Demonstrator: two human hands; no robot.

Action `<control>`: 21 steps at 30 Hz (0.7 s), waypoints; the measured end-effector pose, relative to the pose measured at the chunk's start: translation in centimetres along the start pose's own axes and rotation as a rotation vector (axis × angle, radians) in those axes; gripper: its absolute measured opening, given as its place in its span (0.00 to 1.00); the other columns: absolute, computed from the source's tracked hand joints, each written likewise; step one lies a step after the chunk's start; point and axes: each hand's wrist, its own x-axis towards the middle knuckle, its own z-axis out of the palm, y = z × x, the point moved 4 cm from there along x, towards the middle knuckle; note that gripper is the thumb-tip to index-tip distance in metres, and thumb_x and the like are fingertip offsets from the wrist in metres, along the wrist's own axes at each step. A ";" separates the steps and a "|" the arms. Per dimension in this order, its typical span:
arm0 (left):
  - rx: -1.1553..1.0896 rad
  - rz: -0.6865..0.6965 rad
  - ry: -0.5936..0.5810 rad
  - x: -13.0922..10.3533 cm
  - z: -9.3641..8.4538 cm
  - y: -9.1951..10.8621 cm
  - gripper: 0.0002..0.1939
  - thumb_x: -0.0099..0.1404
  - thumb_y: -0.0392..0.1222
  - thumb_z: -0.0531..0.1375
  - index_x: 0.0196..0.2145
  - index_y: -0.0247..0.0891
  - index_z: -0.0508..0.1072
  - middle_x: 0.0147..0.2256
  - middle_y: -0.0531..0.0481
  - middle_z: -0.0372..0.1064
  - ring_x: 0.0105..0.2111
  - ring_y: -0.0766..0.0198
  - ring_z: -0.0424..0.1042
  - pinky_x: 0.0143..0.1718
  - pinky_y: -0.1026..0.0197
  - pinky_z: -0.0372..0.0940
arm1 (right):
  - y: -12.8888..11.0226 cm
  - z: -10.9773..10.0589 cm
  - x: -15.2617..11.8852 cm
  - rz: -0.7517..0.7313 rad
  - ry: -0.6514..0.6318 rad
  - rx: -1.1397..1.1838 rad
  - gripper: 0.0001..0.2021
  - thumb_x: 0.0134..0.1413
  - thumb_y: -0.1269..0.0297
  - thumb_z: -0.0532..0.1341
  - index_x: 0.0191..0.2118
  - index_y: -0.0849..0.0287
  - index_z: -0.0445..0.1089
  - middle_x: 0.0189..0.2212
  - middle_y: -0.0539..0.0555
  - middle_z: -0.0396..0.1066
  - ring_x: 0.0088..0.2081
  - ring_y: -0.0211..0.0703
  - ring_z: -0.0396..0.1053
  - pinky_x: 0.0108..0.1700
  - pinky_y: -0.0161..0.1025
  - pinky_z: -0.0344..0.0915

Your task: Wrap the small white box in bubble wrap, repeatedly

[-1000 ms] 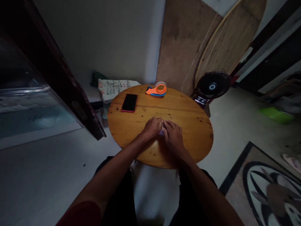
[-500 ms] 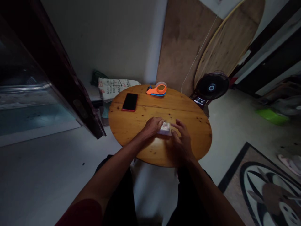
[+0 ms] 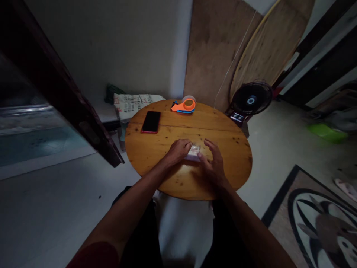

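Note:
A small pale box (image 3: 193, 152) with a purplish side lies on the round wooden table (image 3: 178, 182) in front of me. My left hand (image 3: 179, 149) is closed around the box's left end, and its fingers cover that part. At the right end, my right hand (image 3: 214, 162) has thumb and fingers spread apart. Its thumb tip is at the box's right edge; whether it touches I cannot tell. Toward the far edge of the table is an orange and blue tape dispenser (image 3: 184, 106). A dark-screened phone (image 3: 151, 121) with a red edge rests at the left.
A black round fan (image 3: 251, 100) stands just past the table's right side. Behind the table, a printed white sack (image 3: 134, 102) lies at left and a large wooden round board (image 3: 259, 48) leans at right. A dark door edge (image 3: 92, 130) juts in from the left.
The right thumb has moved closer to the box's right end, and the fingers have spread wider. The left hand keeps its hold on the box. The view has shifted slightly.

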 end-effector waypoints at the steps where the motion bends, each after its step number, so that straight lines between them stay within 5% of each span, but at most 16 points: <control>1: -0.007 -0.006 0.001 0.0 0.0 0.0 0.16 0.66 0.40 0.49 0.26 0.36 0.72 0.24 0.51 0.67 0.26 0.66 0.63 0.29 0.63 0.53 | 0.3 -0.2 0.1 0.052 0.016 0.040 0.22 0.55 0.60 0.61 0.56 0.52 0.65 0.58 0.60 0.64 0.58 0.52 0.63 0.58 0.54 0.61; 7: -0.046 -0.003 0.007 -0.1 0.1 0.1 0.15 0.67 0.41 0.50 0.29 0.36 0.74 0.26 0.51 0.70 0.27 0.65 0.64 0.30 0.64 0.55 | 1.2 0.0 1.4 0.245 -0.106 0.153 0.22 0.51 0.60 0.62 0.54 0.53 0.67 0.54 0.59 0.68 0.53 0.52 0.67 0.53 0.52 0.65; 12: -0.032 -0.007 0.017 -0.1 0.1 0.0 0.15 0.67 0.40 0.50 0.30 0.35 0.75 0.28 0.49 0.72 0.30 0.64 0.67 0.32 0.64 0.57 | 1.0 0.3 2.4 0.086 -0.246 0.098 0.18 0.49 0.62 0.63 0.48 0.54 0.72 0.53 0.58 0.69 0.56 0.53 0.66 0.57 0.52 0.62; 21: -0.020 0.002 0.020 -0.1 0.1 0.0 0.16 0.67 0.41 0.49 0.30 0.36 0.74 0.28 0.49 0.71 0.29 0.64 0.66 0.31 0.63 0.55 | 0.6 0.3 3.4 -0.176 -0.165 -0.305 0.09 0.57 0.61 0.60 0.38 0.53 0.78 0.51 0.58 0.73 0.53 0.54 0.69 0.55 0.55 0.59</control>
